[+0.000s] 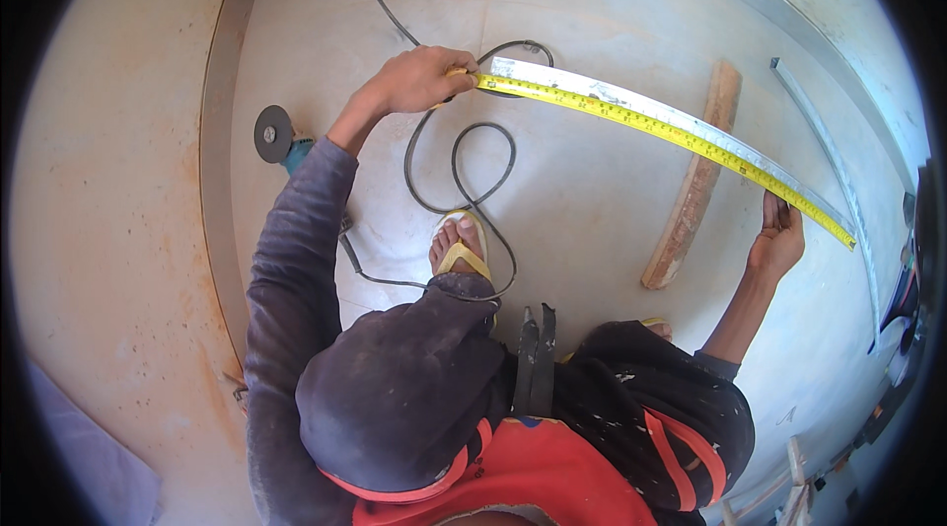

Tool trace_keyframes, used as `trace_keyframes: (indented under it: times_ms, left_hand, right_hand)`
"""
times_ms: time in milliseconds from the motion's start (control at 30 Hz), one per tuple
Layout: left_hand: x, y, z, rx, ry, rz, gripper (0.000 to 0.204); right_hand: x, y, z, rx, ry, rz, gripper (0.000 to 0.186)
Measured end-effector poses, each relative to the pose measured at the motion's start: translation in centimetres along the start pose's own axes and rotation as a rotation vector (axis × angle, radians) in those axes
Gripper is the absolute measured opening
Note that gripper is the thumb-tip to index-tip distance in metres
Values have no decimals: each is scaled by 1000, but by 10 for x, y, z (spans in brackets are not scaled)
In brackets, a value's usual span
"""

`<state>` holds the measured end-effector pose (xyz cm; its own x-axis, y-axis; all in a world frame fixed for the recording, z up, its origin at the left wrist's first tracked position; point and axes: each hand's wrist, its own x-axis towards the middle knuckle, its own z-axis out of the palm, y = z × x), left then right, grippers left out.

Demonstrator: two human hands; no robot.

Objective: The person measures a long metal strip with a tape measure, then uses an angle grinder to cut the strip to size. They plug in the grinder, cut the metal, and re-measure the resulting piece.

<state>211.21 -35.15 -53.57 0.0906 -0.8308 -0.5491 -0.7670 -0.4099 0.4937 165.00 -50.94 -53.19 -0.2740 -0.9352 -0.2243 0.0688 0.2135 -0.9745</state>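
Observation:
A long silver metal strip [602, 92] is held up slantwise in front of me, from upper middle to the right. Along its lower edge runs the yellow blade of a tape measure [631, 117], pulled out nearly to the strip's right end. My left hand [419, 80] is closed around the tape measure's case at the strip's left end; most of the case is hidden by the fingers. Near the other end, my right hand [776, 242] grips the strip and blade from below, its fingertips partly hidden behind them.
An angle grinder [272, 134] with a dark disc lies on the left, its black cord [459, 166] looping over the floor around my sandalled foot [460, 245]. Right of that lies a wooden board [681, 220]. A second metal strip [838, 171] rests near the right wall.

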Motion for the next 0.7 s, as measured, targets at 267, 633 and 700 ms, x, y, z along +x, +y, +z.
trace_keyframes:
  times_ms: [267, 633, 700]
  left_hand:
    - [5, 4, -3, -12, 48, 80, 31]
    - [-3, 10, -1, -148, -65, 39, 32]
    - [-3, 10, 0, -150, -75, 38, 31]
  right_hand:
    - [6, -3, -13, 26, 36, 10, 38]
    - [3, -6, -14, 48, 14, -22, 38]
    - [4, -5, -15, 53, 12, -22, 38]
